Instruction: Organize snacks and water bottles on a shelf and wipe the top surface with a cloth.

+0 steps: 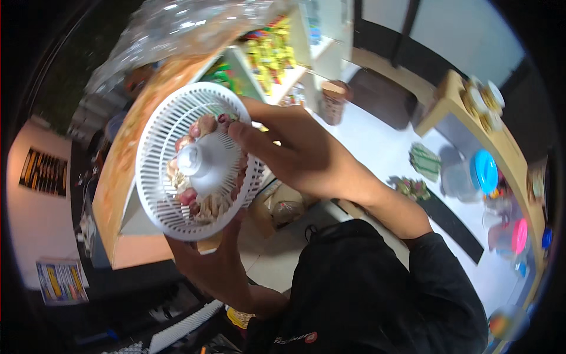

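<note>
A round white slotted plastic basket [152, 163] with a raised cone in its middle is tipped up before me. Around the cone lie shallots [187, 196], garlic [174, 170] and pale brown pieces that look like ginger [213, 207]. My right hand [283, 146] grips the basket's right side, its thumb inside the rim near the shallots. From beneath, my left hand [216, 261] holds the lower edge, with its fingers partly hidden by the basket.
Behind the basket runs an orange marbled counter [115, 177] bearing clear plastic bags [185, 31]. Yellow sachets [269, 57] hang in a white shelf. On the white tabletop stand a brown patterned cup [332, 101], a blue-lidded container [464, 177] and a pink-lidded container [508, 236].
</note>
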A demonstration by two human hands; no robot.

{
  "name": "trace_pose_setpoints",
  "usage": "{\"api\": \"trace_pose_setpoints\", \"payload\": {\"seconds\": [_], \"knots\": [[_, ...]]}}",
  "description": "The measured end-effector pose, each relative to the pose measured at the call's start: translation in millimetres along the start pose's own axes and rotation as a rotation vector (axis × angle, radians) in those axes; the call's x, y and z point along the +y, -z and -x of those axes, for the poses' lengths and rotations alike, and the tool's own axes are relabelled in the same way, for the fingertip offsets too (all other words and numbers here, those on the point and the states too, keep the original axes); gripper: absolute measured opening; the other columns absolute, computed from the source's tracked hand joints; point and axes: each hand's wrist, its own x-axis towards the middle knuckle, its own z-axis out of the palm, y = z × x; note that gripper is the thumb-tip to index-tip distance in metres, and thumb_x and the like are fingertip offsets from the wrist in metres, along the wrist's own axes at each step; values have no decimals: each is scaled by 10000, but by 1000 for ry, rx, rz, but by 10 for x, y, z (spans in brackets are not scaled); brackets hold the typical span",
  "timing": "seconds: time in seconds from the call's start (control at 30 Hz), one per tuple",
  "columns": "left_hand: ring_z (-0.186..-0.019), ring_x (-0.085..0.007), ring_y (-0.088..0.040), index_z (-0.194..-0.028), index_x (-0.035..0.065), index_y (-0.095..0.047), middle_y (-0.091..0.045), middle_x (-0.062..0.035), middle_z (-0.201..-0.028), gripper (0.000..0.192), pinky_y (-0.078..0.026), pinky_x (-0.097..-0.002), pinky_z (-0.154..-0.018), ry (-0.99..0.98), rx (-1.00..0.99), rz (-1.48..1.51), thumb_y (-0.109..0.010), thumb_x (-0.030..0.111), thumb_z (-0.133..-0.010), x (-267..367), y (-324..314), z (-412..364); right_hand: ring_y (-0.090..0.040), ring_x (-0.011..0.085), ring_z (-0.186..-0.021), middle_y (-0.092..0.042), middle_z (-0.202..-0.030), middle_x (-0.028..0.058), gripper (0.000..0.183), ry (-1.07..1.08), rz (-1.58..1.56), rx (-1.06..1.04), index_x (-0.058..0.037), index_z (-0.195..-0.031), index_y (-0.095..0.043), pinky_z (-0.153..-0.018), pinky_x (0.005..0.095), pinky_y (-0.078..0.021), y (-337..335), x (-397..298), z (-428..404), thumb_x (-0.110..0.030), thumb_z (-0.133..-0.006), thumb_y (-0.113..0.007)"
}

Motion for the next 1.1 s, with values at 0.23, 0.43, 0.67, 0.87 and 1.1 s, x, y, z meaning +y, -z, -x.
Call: {"api": "trace_pose_setpoints", "payload": {"seconds": [0.23,0.43,0.67,0.87,1.1], "knots": [[-1123,-260,-609,-1330,-54,-497,-613,-187,-1238,810,-494,-379,-973,-108,-425,96,-897,85,-640,-130,-917,409,-683,312,-915,-667,-1016,257,382,-86,35,394,5,-1315,-509,-818,378,-499,872,112,1043,-152,-969,-545],[-1157,-214,-568,-1295,-56,-516,-611,-147,-1223,782,-439,-360,-1005,-2,-873,416,-886,283,-695,-642,-1938,829,-637,248,-1041,-668,-1169,198,481,-481,185,580,-105,-1430,-470,-914,368,-471,1650,351,1875,-139,-958,-556],[-1149,-175,-554,-1295,-54,-521,-604,-103,-1239,367,-414,-317,-1000,225,-1194,732,-481,211,-1045,-1041,-3213,1592,-586,176,-1056,-659,-1153,124,372,-585,98,830,8,-1307,-564,-975,320,-425,2540,993,2868,-163,-977,-564],[-1165,-156,-543,-1406,-39,-442,-572,-95,-1311,419,-426,-317,-1024,108,-1371,533,-459,182,-1050,-1270,-3851,2091,-624,193,-957,-673,-1078,140,356,-693,238,936,26,-1276,-568,-883,326,-484,2958,1774,3577,-105,-947,-599],[-1219,-232,-556,-1430,-1,-421,-548,-141,-1344,410,-488,-398,-1036,422,-1443,510,-417,163,-1054,-1372,-4250,2437,-653,280,-1017,-676,-1135,193,427,-812,408,980,16,-1276,-570,-917,361,-488,3328,2280,3998,-171,-902,-653]]}}
